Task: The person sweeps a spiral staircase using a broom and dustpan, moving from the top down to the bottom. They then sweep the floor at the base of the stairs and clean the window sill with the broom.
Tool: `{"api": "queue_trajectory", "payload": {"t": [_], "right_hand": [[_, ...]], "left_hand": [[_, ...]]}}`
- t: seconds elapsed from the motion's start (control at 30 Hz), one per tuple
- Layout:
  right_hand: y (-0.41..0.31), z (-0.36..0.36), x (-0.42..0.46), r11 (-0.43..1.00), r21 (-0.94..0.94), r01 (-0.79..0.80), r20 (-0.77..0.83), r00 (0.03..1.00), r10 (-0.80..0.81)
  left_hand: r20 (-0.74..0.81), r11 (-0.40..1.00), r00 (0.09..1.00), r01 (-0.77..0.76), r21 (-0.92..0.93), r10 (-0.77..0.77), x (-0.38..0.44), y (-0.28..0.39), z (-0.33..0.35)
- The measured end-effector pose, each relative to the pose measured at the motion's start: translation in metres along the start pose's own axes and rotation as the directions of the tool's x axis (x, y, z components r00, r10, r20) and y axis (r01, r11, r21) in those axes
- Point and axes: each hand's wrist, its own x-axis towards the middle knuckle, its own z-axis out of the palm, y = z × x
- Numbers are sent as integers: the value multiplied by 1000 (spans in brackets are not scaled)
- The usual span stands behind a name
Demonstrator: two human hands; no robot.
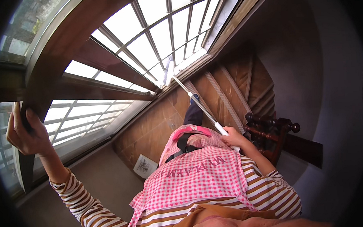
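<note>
My right hand is wrapped around the white grip of a long-handled brush, close to my waist. The brush's metal pole runs away from me to a white head with pale bristles. That head is at the lower edge of the window opening, in front of the metal window bars; whether it touches the bars I cannot tell. At the far left, my left hand grips the edge of a brown window frame, thumb on the near side and fingers partly hidden behind it.
Brown stair steps with ridged edge strips descend at the right. A dark turned-wood banister stands beside my right forearm. My foot in a blue slipper is on the landing. A printed sheet lies at the left of my apron.
</note>
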Motion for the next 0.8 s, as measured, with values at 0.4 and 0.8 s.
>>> {"api": "queue_trajectory", "payload": {"t": [0.4,0.8], "right_hand": [[28,9,41,998,-38,53,-30,998,-55],[2,9,40,982,80,-170,74,984,164]], "left_hand": [[-19,999,1000,7,-39,-8,5,2,3],[-23,999,999,26,-42,-27,5,5,2]]}}
